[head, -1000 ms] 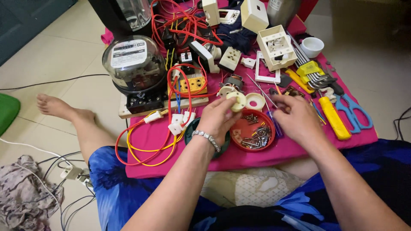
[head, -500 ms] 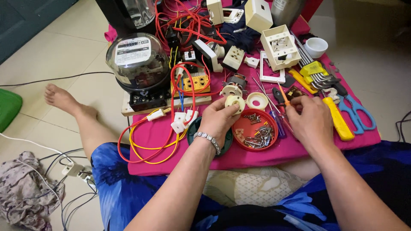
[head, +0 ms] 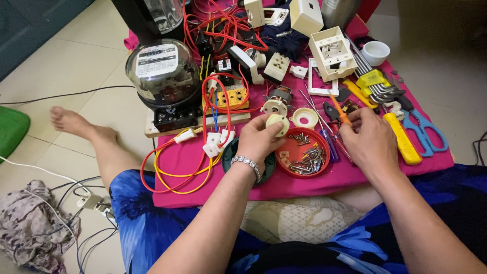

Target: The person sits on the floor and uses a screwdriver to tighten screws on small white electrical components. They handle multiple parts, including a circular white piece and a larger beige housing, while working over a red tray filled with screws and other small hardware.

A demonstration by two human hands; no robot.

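Cream round fitting pinched in left hand, face up; right hand nearer orange-handled screwdriver, fingers closing round it, just right of fitting.

My right hand has lifted off the tools beside the red lid and now pinches an orange-handled screwdriver, raised just right of that lid. My left hand has tilted the cream round fitting slightly, above the lid's left edge.

Glossy cream plastic fitting; matt pink cloth.
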